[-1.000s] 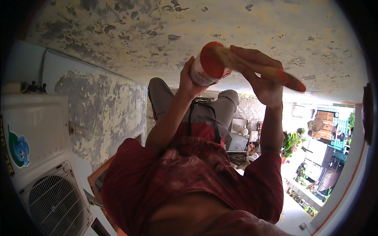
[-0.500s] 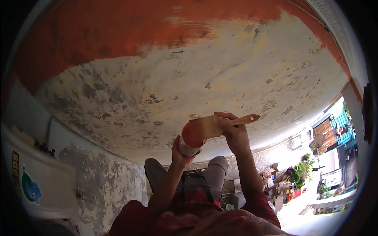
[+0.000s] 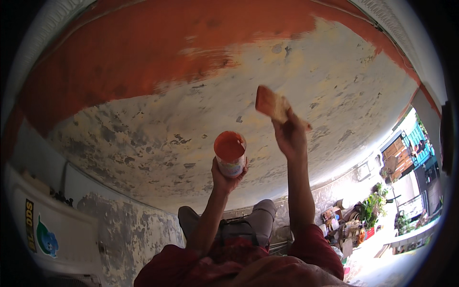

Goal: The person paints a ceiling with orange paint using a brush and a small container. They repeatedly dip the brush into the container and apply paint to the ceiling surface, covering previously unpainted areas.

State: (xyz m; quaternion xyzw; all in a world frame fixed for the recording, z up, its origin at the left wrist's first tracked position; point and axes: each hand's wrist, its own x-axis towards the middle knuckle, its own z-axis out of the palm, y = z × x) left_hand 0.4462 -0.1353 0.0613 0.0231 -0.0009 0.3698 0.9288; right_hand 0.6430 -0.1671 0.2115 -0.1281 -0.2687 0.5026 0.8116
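My left hand (image 3: pixel 226 179) is wrapped round a paint can (image 3: pixel 230 160) whose open top faces me. Orange-red paint (image 3: pixel 231 146) shows inside it and on its rim. To the right and higher up, my right hand (image 3: pixel 291 135) grips the handle of a wide, flat paintbrush (image 3: pixel 272 103). Its bristle end is coated orange-red and points up and to the left, apart from the can. Ahead of both hands stretches a wall (image 3: pixel 191 115) of patchy, flaking cream plaster. Fresh orange-red paint (image 3: pixel 134 62) covers its upper part with a ragged, streaky lower edge.
A white panel with stickers (image 3: pixel 52 229) stands at the lower left beside a peeling side wall (image 3: pixel 124 234). At the right lie a heap of household clutter (image 3: pixel 342 225) and a green plant (image 3: pixel 374 205), near a bright opening. A cable runs along the wall's upper right edge.
My right hand has lifted the paintbrush out of the can's mouth and carried it up toward the wall. The can, now uncovered, has risen slightly in my left hand.
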